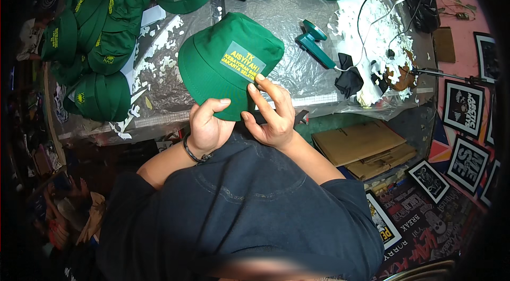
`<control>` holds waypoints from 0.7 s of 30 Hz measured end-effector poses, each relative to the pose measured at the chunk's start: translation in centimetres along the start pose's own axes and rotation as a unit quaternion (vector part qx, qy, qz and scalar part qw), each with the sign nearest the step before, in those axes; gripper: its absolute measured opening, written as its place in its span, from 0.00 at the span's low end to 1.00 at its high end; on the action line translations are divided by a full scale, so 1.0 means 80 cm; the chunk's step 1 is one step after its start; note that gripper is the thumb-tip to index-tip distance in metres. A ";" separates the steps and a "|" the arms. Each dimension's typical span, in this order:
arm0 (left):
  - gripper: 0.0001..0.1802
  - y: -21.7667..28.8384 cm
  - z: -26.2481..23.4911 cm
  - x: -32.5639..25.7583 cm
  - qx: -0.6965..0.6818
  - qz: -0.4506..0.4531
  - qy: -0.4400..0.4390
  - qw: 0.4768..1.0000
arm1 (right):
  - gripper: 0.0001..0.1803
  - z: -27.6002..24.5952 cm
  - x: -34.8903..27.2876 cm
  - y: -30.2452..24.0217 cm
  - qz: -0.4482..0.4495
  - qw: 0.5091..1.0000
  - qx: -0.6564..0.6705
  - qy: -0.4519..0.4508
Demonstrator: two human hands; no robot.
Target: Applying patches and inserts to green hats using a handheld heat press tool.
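**Green bucket hat held at brim; transfer film partly lifted**

Head view: Dark-sleeved forearms lead to both hands. The left hand (206, 128) and right hand (272, 116) are closed on the brim of a green bucket hat (228, 63) over the foil-covered table (297, 71). Finished hats (101, 42) are stacked left; progress is judged well advanced.
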State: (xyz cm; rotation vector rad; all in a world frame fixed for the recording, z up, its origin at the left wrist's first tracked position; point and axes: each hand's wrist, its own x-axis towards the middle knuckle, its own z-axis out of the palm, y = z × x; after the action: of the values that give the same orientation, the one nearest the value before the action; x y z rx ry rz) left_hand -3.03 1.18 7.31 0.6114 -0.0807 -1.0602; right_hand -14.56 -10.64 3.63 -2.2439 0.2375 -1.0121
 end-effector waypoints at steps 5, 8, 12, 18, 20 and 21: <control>0.31 0.004 -0.001 0.005 0.036 -0.008 0.020 0.999 | 0.29 -0.009 0.002 -0.004 0.011 0.999 -0.039 -0.029; 0.32 0.000 -0.007 0.004 0.074 -0.017 0.020 0.997 | 0.32 -0.015 0.018 -0.009 -0.016 0.993 -0.114 -0.010; 0.32 -0.005 -0.006 -0.003 0.095 -0.055 0.046 0.993 | 0.51 -0.013 0.040 -0.004 -0.007 0.984 -0.091 -0.152; 0.32 -0.004 -0.012 -0.001 0.092 -0.060 0.019 0.994 | 0.58 -0.003 0.035 0.003 0.004 0.979 -0.101 -0.178; 0.27 -0.007 -0.018 -0.001 0.064 -0.060 0.034 0.996 | 0.58 -0.003 0.038 0.002 0.010 0.978 -0.103 -0.180; 0.27 -0.009 -0.019 -0.001 0.063 -0.060 0.035 0.996 | 0.57 -0.004 0.039 0.001 0.007 0.980 -0.105 -0.167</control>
State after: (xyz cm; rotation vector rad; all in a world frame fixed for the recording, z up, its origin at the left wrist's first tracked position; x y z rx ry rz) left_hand -3.09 1.69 5.72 0.7744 -0.0502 -1.1550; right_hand -12.63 -12.13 5.66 -2.5560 0.2196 -0.6100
